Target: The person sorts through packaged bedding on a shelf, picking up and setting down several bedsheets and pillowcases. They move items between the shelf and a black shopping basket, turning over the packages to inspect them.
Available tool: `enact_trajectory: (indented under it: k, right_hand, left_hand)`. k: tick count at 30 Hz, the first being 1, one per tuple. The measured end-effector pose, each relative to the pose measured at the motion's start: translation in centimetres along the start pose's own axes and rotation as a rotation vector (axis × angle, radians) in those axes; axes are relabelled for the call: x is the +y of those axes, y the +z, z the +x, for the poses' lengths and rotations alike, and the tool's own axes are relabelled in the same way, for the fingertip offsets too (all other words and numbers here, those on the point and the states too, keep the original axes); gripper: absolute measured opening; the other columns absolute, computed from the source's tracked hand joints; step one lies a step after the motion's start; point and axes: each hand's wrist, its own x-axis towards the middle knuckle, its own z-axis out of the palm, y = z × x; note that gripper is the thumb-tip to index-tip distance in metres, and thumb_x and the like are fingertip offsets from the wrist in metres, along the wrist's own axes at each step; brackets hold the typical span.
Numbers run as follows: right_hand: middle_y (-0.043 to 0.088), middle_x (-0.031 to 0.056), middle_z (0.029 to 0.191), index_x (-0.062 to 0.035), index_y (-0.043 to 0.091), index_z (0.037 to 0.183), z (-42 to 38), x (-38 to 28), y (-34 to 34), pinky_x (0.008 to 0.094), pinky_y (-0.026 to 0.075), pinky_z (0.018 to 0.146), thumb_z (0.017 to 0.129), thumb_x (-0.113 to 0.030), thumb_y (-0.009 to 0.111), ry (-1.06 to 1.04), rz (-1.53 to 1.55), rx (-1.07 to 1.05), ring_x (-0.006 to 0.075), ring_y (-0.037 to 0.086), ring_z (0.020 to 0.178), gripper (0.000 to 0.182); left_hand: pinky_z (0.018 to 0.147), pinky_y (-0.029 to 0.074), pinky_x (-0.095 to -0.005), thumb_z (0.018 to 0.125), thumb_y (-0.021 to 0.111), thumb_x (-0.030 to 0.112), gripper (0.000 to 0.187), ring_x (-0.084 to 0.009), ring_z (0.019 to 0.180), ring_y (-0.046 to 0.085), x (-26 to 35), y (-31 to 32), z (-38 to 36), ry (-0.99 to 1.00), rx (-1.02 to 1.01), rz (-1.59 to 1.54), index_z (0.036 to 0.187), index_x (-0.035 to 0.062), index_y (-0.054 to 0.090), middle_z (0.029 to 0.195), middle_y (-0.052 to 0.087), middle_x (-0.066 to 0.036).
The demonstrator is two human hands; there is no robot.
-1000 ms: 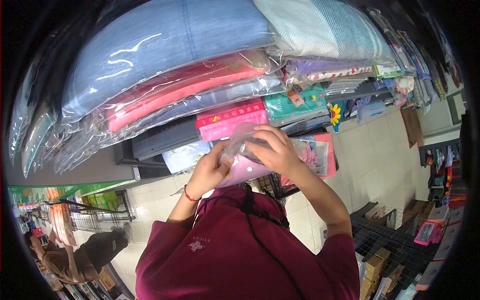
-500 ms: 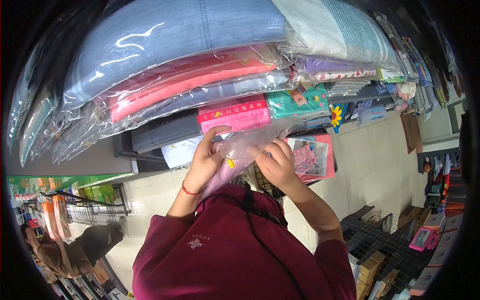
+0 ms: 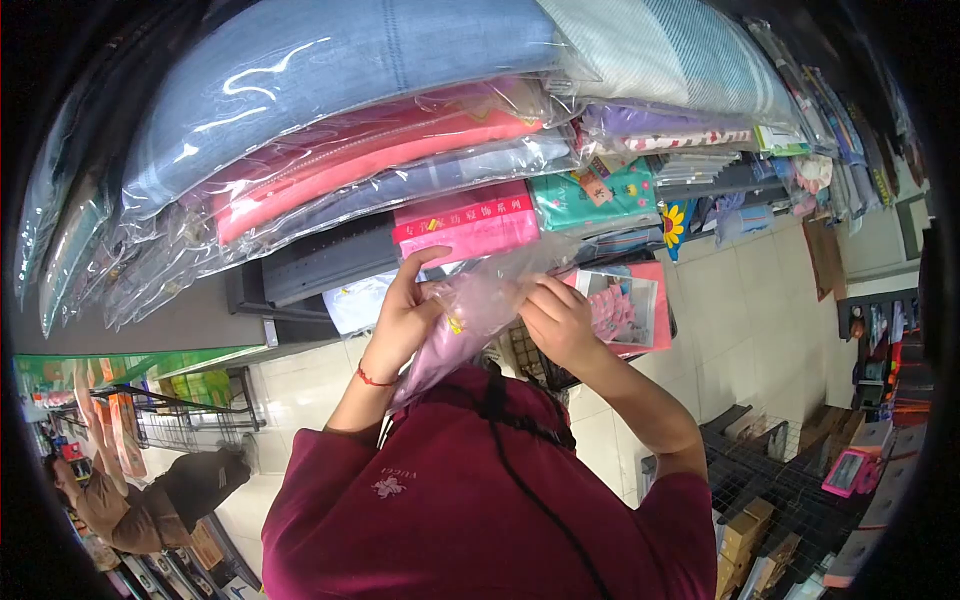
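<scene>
Between my hands is a clear plastic bag with folded pink-lilac fabric inside and a small yellow label on it. My left hand grips the bag's left side, thumb and fingers around its edge. With bent, pinched fingers, my right hand holds the clear film at the bag's right end. Just beyond the bag lies a bright pink package with a red printed band, beside a green package. A pink package with a picture is to the right, behind my right hand.
Large bagged textiles, blue and coral, are stacked on the shelf ahead. A wire rack stands at left near another person. Wire shelving with boxes is at lower right, beside the tiled floor.
My right hand has shifted slightly, its fingers now drawn closer together on the film. The bag has turned a little and its film bunches more over the yellow label.
</scene>
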Motion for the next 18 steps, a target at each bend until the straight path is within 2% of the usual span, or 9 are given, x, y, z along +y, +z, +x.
enact_trajectory:
  k: [6, 9, 12, 15, 17, 18]
  right_hand:
    - [0.05, 0.0003, 0.077, -0.0069, 0.06, 0.085, 1.3, -0.8, -1.6, 0.0254, 0.043, 0.056, 0.062, -0.012, 0.053, 0.045, -0.076, 0.008, 0.016, 0.052, 0.076, 0.025]
    - [0.048, 0.0008, 0.074, -0.0077, 0.061, 0.086, 1.1, -1.3, -1.9, 0.0264, 0.043, 0.055, 0.059, -0.012, 0.055, 0.082, -0.159, -0.136, 0.0161, 0.051, 0.072, 0.028]
    - [0.045, 0.0013, 0.072, -0.0065, 0.06, 0.094, 1.4, -1.1, -2.3, 0.0282, 0.043, 0.055, 0.062, -0.008, 0.054, 0.167, -0.102, -0.161, 0.017, 0.049, 0.068, 0.033]
    - [0.05, 0.0042, 0.08, -0.0036, 0.055, 0.104, 2.2, -1.5, -3.1, 0.0285, 0.044, 0.061, 0.07, -0.006, 0.052, 0.305, 0.084, -0.218, 0.0173, 0.052, 0.075, 0.034]
    - [0.053, 0.007, 0.093, -0.0023, 0.051, 0.109, 1.1, -1.3, -1.9, 0.0279, 0.044, 0.067, 0.077, -0.006, 0.049, 0.461, 0.507, -0.141, 0.0177, 0.052, 0.082, 0.033]
    - [0.054, 0.0084, 0.099, -0.0017, 0.049, 0.112, 0.5, -1.1, -1.5, 0.0276, 0.044, 0.071, 0.08, -0.006, 0.047, 0.538, 0.72, -0.103, 0.018, 0.052, 0.085, 0.033]
  left_hand:
    - [0.059, 0.036, -0.0164, 0.066, 0.036, -0.016, 0.058, -0.0062, 0.072, 0.05, 0.9, 1.2, -0.2, 0.048, 0.057, 0.034, 0.119, 0.0049, 0.034, 0.085, 0.058, -0.009]
    - [0.06, 0.036, -0.016, 0.067, 0.036, -0.015, 0.056, -0.006, 0.073, 0.05, 0.6, 1.4, -0.4, 0.078, 0.071, 0.078, 0.119, 0.0053, 0.034, 0.086, 0.058, -0.009]
    - [0.059, 0.037, -0.0167, 0.068, 0.037, -0.014, 0.054, -0.0062, 0.072, 0.05, 1.2, 2.4, -0.7, 0.112, 0.108, 0.143, 0.119, 0.0053, 0.035, 0.086, 0.058, -0.008]
    - [0.058, 0.039, -0.0189, 0.07, 0.037, -0.012, 0.05, -0.0081, 0.069, 0.052, 0.7, 2.2, -0.6, 0.162, 0.154, 0.201, 0.116, 0.0055, 0.038, 0.085, 0.059, -0.009]
    - [0.057, 0.041, -0.0216, 0.071, 0.038, -0.011, 0.045, -0.0111, 0.066, 0.054, 0.6, 2.1, -0.7, 0.171, 0.213, 0.218, 0.112, 0.0061, 0.043, 0.084, 0.06, -0.01]
    - [0.057, 0.042, -0.0234, 0.07, 0.039, -0.01, 0.043, -0.0142, 0.065, 0.056, 0.3, 1.9, -0.9, 0.251, 0.204, 0.368, 0.109, 0.0064, 0.046, 0.084, 0.06, -0.011]
